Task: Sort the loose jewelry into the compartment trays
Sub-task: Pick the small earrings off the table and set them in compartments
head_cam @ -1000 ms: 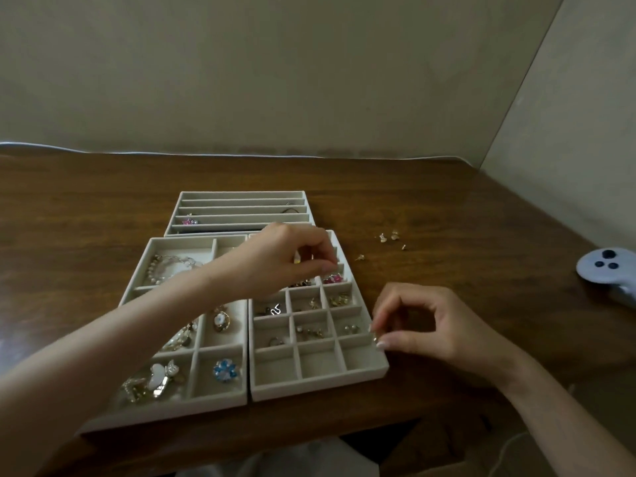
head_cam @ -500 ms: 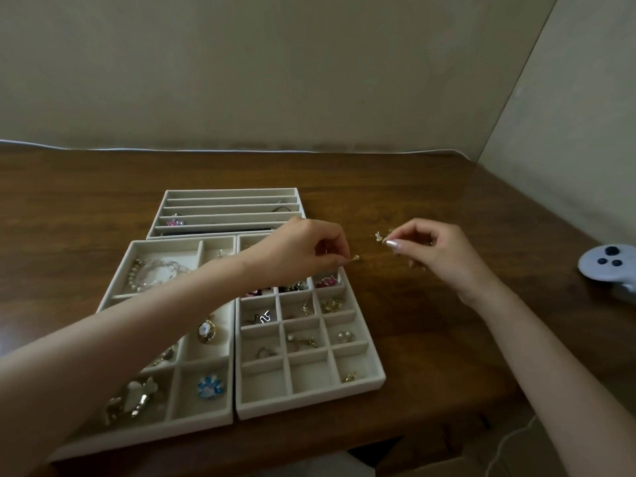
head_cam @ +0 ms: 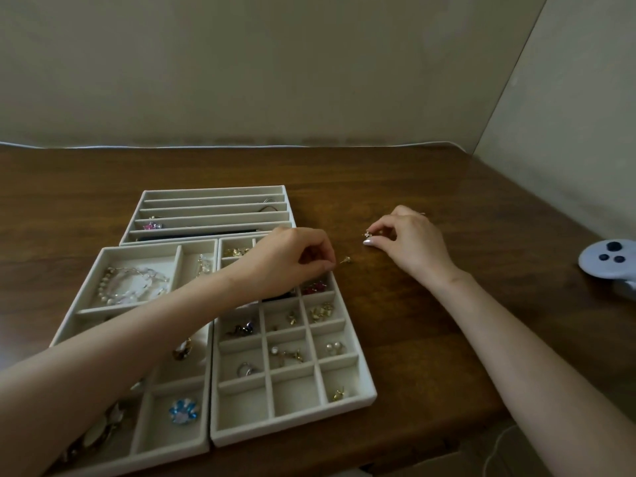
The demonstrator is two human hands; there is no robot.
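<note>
Three beige velvet trays lie on the wooden table: a grid tray [head_cam: 367,390] with small earrings and rings, a larger-compartment tray [head_cam: 90,277] with a pearl bracelet [head_cam: 129,284] and a blue flower brooch [head_cam: 183,410], and a long-slot tray [head_cam: 213,191] behind them. My left hand [head_cam: 292,258] hovers over the grid tray's upper right corner with its fingers curled; nothing shows between them. A loose gold stud [head_cam: 345,259] lies on the table just past its fingertips. My right hand [head_cam: 409,241] pinches a small gold earring [head_cam: 367,233] between thumb and forefinger, low over the table.
A grey game controller [head_cam: 607,259] sits at the table's right edge. Walls close off the back and the right side. The table's front edge runs just below the trays.
My right hand moved from the grid tray's lower right corner up to the loose pieces and took hold of an earring. My left hand shifted slightly right toward the gold stud.
</note>
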